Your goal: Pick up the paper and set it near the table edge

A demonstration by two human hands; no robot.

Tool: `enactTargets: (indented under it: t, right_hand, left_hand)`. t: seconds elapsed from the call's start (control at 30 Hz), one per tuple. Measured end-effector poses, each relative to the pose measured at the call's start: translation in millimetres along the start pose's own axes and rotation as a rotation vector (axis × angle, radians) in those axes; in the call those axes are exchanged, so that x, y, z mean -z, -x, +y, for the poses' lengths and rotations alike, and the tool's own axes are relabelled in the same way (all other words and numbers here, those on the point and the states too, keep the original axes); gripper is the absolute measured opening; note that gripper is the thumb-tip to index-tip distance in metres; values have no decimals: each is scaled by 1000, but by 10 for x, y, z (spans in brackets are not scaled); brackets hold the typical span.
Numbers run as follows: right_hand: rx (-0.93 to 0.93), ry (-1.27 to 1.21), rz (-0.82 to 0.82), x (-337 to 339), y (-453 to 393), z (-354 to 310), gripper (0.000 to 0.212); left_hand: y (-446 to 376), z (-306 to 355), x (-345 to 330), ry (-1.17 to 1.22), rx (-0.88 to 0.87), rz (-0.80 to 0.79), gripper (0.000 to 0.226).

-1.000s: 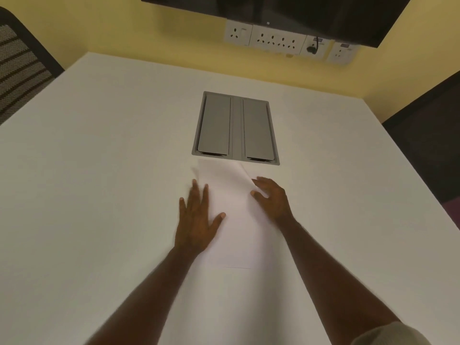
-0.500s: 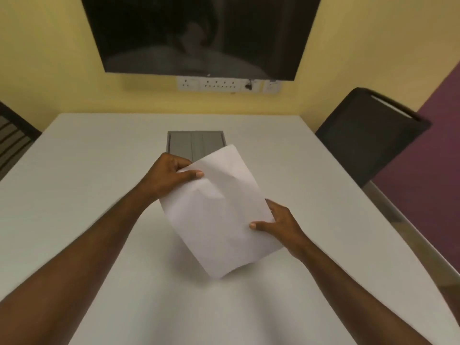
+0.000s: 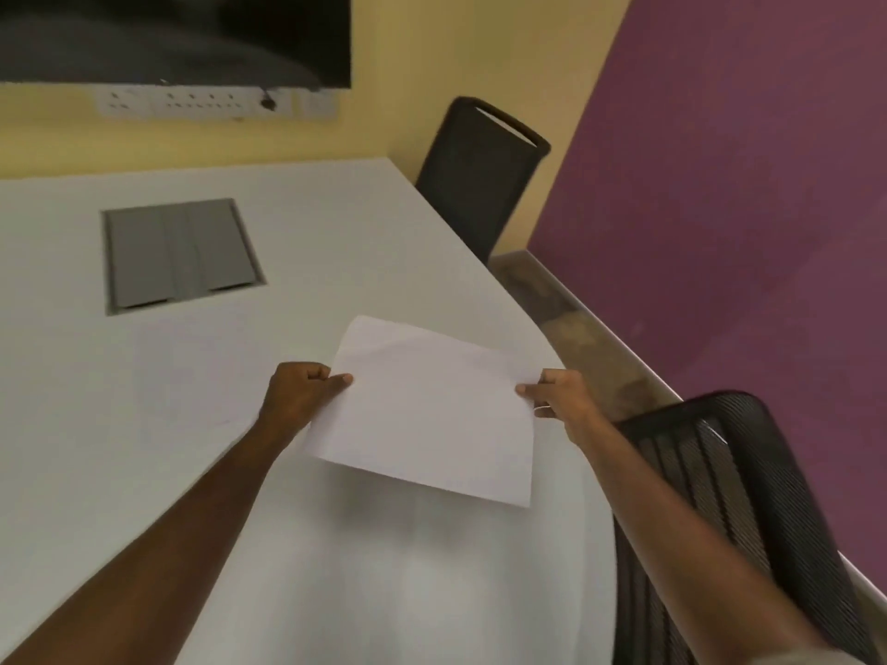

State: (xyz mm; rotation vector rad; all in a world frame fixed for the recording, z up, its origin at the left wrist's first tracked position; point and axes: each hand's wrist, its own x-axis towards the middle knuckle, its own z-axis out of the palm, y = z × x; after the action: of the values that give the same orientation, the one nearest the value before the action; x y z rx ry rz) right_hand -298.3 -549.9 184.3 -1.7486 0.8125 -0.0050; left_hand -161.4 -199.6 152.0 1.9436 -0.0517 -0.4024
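A white sheet of paper (image 3: 432,415) is held up in the air over the near right part of the tabletop (image 3: 144,424), slanted so its far left corner points away and its near right corner hangs lowest. It looks light, thin and floppy, with a faint crease across its far part, so it would likely sag or crumple if pinched hard, and taking it by two opposite edges seems the way to keep it flat. That is where the hands are: the left hand (image 3: 300,393) pinches the left edge between thumb and curled fingers, and the right hand (image 3: 559,395) pinches the right edge the same way, the sheet stretched between them. Farther left a grey hatch (image 3: 180,254) is set flush into the tabletop. A black mesh chair (image 3: 720,472) stands just right of the right forearm, another chair (image 3: 480,180) at the far corner, with a dark screen (image 3: 192,36) and a row of sockets (image 3: 206,104) on the yellow wall
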Motion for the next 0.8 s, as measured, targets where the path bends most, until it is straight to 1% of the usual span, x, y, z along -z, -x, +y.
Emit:
enactTargets:
  t: [0.07, 0.1, 0.13, 0.17, 0.23, 0.27, 0.4, 0.53, 0.63, 0.7, 0.8]
  right_hand:
    - [-76, 17, 88, 181, -59, 330, 26]
    - [-118, 19, 135, 251, -99, 498, 28]
    - [-154, 24, 181, 312, -146, 668, 24]
    - [-181, 38, 222, 358, -196, 831, 25]
    - [-223, 91, 277, 429, -332, 1185, 40]
    - [-231, 132, 296, 450, -388, 1338, 44]
    - [-223, 251, 332, 461, -560, 1806, 41]
    - [-182, 369, 374, 388, -653, 1991, 34]
    - [-99, 560, 380, 332, -700, 2053, 33]
    - [-80, 665, 386, 314, -730, 2057, 41]
    - [-120, 715, 393, 315, -786, 2025, 60]
  left_hand:
    - [95, -160, -432, -47, 40, -38, 48]
    - [129, -249, -623, -80, 58, -50, 48]
    - [153, -337, -799, -111, 76, -66, 46]
    - [173, -415, -963, -138, 106, -84, 43]
    - [182, -566, -1245, -185, 160, -111, 41]
    - [182, -633, -1367, -215, 178, -120, 41]
    - [124, -822, -1777, -352, 221, -124, 33]
    - [83, -947, -2032, -472, 218, -98, 27]
    - [68, -1017, -2144, -621, 150, -61, 28]
    - [58, -1045, -2176, -728, 87, -46, 29]
    - [15, -1071, -2164, -836, 42, -44, 33]
